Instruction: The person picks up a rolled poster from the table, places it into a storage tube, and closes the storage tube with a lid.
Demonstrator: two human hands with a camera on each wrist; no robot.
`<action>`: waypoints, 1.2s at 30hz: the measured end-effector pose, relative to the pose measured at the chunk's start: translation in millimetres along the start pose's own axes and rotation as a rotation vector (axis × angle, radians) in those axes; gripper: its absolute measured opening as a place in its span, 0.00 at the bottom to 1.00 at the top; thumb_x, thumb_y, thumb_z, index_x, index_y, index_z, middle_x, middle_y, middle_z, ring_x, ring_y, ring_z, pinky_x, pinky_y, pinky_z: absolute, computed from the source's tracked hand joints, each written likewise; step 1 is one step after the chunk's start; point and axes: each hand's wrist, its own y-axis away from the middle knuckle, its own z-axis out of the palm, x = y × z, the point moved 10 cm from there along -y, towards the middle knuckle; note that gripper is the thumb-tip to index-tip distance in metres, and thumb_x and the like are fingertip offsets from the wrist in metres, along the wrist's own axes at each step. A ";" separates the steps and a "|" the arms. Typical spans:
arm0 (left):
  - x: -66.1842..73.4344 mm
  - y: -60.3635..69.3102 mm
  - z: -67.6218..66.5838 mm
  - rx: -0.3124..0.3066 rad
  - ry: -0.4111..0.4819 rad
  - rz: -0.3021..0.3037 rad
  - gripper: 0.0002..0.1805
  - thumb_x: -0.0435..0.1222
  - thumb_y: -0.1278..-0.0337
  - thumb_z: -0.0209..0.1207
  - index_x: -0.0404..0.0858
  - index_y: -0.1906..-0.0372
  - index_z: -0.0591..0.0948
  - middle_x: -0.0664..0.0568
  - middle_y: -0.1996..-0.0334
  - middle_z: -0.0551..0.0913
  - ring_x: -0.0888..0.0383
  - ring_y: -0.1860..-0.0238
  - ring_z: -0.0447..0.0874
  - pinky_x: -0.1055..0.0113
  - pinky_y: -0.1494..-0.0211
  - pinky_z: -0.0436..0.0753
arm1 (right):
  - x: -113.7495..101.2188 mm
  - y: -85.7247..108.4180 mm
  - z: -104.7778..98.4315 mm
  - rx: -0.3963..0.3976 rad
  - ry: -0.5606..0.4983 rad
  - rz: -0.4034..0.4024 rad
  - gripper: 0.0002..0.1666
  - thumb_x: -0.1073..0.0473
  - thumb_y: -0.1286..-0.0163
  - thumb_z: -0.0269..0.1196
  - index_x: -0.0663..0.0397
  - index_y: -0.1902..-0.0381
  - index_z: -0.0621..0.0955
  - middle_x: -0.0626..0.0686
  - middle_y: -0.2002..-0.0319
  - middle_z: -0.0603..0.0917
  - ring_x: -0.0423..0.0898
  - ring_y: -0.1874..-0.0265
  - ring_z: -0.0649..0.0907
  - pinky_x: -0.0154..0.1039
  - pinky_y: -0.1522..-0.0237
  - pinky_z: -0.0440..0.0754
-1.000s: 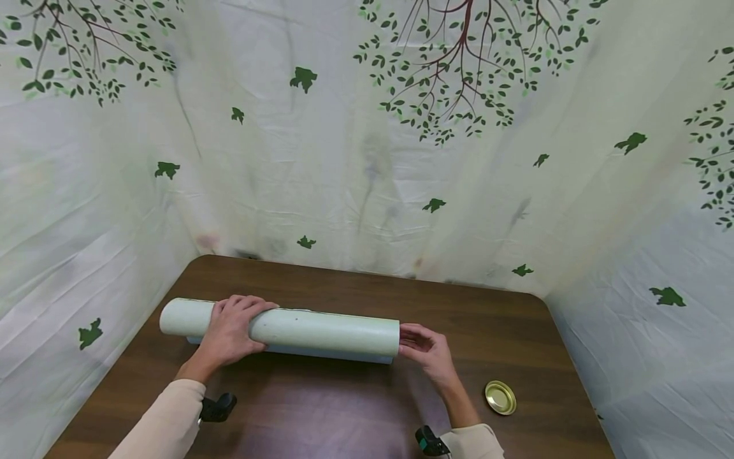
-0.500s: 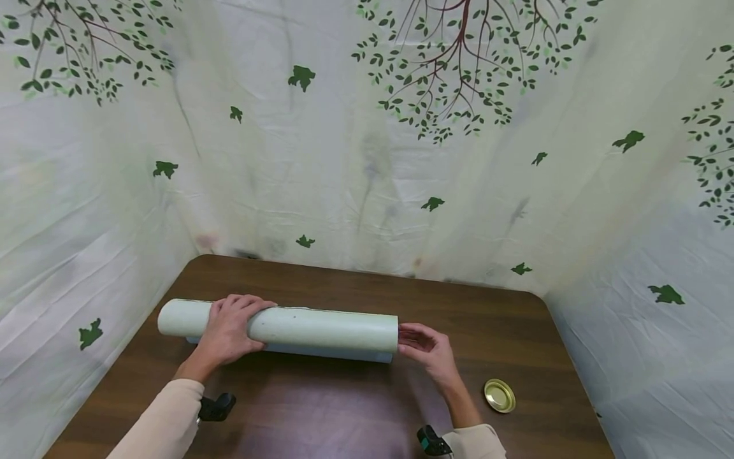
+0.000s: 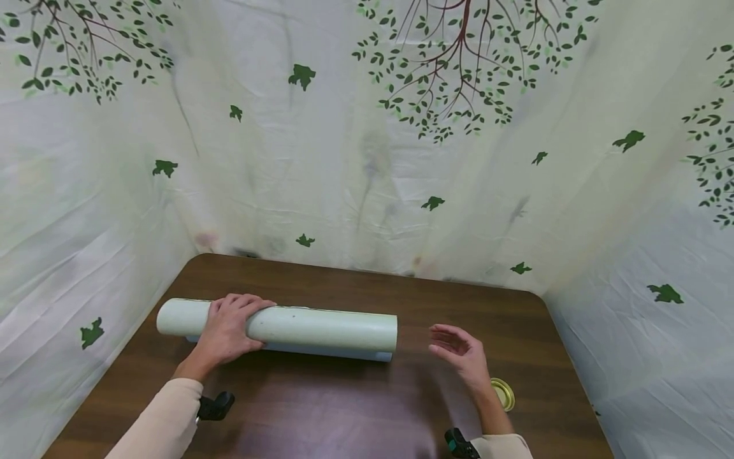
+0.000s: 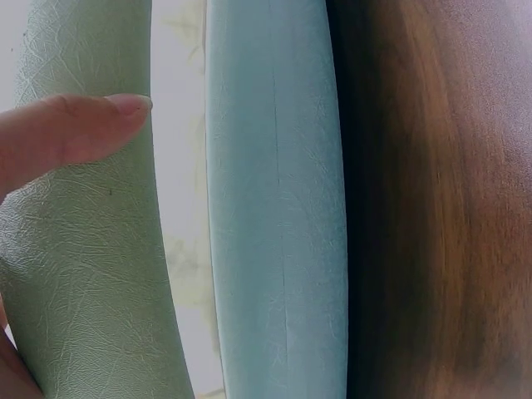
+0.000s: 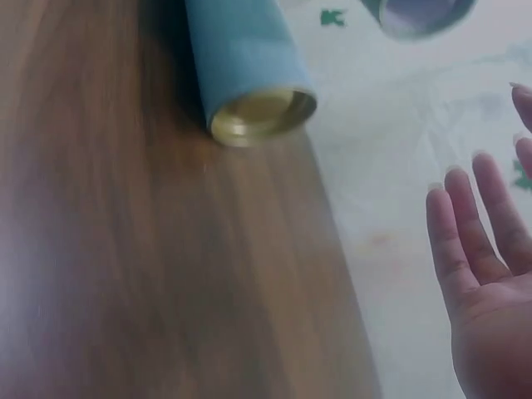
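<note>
My left hand (image 3: 230, 328) grips a long pale green tube (image 3: 327, 329) left of its middle; in the left wrist view the thumb (image 4: 79, 133) lies across its creased surface. Just below, and partly hidden by it, a light blue tube (image 3: 332, 351) lies on the table. The right wrist view shows the blue tube's gold metal end (image 5: 258, 116) and, higher up, the pale tube's open end (image 5: 424, 12). My right hand (image 3: 466, 358) is apart from the tubes, to their right, with relaxed fingers and nothing in it.
A round gold lid (image 3: 503, 394) lies on the brown wooden table (image 3: 516, 331), partly hidden by my right wrist. White curtains (image 3: 344, 159) printed with branches and leaves hang round the table's back and sides.
My right hand has moved right, away from the pale green tube's right end, where its fingers were. The left hand and both tubes have hardly moved.
</note>
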 end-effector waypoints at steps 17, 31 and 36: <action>-3.9 1.3 -1.7 -0.007 -0.011 0.003 0.39 0.39 0.78 0.81 0.45 0.47 0.81 0.46 0.51 0.80 0.42 0.48 0.69 0.41 0.47 0.60 | 21.3 58.8 -113.5 0.299 0.342 0.221 0.31 0.69 0.43 0.70 0.70 0.42 0.74 0.42 0.51 0.83 0.32 0.51 0.79 0.25 0.51 0.74; -7.6 2.4 -0.1 -0.009 -0.012 -0.013 0.39 0.39 0.78 0.81 0.44 0.47 0.81 0.45 0.51 0.79 0.41 0.48 0.69 0.40 0.47 0.60 | 64.7 101.6 -141.4 0.341 0.487 0.468 0.44 0.59 0.43 0.72 0.60 0.32 0.65 0.61 0.34 0.68 0.41 0.38 0.68 0.16 0.52 0.61; -7.2 3.3 -0.4 -0.010 -0.011 -0.018 0.39 0.38 0.78 0.80 0.44 0.47 0.81 0.45 0.51 0.79 0.41 0.48 0.69 0.40 0.47 0.60 | 75.3 110.7 -139.6 0.332 0.505 0.522 0.51 0.59 0.46 0.74 0.60 0.29 0.60 0.65 0.32 0.64 0.52 0.40 0.67 0.19 0.55 0.62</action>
